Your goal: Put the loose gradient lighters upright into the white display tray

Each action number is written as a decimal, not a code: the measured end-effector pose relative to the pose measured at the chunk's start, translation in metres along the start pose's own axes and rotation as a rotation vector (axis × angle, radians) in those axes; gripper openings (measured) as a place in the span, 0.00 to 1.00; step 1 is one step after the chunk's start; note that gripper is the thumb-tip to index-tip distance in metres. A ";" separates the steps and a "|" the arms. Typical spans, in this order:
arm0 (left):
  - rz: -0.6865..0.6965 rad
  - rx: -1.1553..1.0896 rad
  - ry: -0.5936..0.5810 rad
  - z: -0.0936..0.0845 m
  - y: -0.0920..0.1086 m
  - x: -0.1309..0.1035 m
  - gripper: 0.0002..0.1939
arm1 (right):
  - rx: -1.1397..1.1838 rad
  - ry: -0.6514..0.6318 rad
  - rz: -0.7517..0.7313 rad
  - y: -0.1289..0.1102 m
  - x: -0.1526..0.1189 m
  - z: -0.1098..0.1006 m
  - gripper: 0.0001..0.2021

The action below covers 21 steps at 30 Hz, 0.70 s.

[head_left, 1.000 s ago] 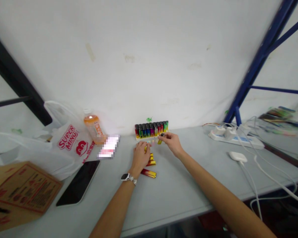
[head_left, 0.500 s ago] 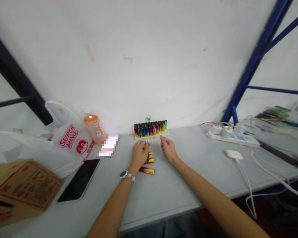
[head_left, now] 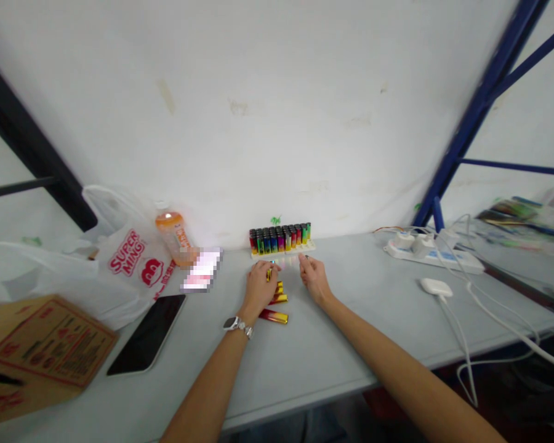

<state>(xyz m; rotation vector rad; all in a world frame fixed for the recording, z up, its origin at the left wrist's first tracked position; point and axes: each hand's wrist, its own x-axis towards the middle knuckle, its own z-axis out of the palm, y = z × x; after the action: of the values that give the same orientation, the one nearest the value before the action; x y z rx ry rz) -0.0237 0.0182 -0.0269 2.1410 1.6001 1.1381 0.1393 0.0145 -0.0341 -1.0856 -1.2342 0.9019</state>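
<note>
Several colourful batteries point(head_left: 277, 241) with dark tops stand upright in rows in a low white rack point(head_left: 295, 251) near the wall. My left hand point(head_left: 261, 283) has its fingers curled over a gold-ended battery point(head_left: 269, 274) in front of the rack. More red-and-gold batteries point(head_left: 279, 299) lie on the table beside that hand, one loose battery point(head_left: 274, 316) nearer to me. Just in front of the rack's right end, my right hand point(head_left: 314, 277) is closed in a pinch. A small dark tip, like a battery's end, shows at its fingers; the rest is hidden.
At left are a cardboard box point(head_left: 50, 351), a dark phone point(head_left: 148, 335), a plastic bag point(head_left: 133, 264), an orange drink bottle point(head_left: 172, 231) and a blurred-out bright item point(head_left: 204, 269). A power strip point(head_left: 457, 261) and a white charger point(head_left: 436, 287) with cables lie right.
Both hands stay nearly where they were, with at most a slight shift of the right fingers. The view has moved a little.
</note>
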 end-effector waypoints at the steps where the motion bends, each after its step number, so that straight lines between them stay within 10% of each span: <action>1: 0.000 0.001 0.001 0.000 0.000 0.000 0.13 | 0.001 0.001 -0.001 0.000 0.000 0.000 0.28; 21: -0.012 0.005 -0.014 0.003 -0.002 0.001 0.14 | -0.029 -0.017 -0.023 -0.003 0.000 0.003 0.24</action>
<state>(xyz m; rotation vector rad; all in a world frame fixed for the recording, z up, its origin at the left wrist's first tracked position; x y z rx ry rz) -0.0235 0.0206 -0.0296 2.1350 1.6092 1.1144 0.1357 0.0138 -0.0310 -1.0871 -1.2745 0.8796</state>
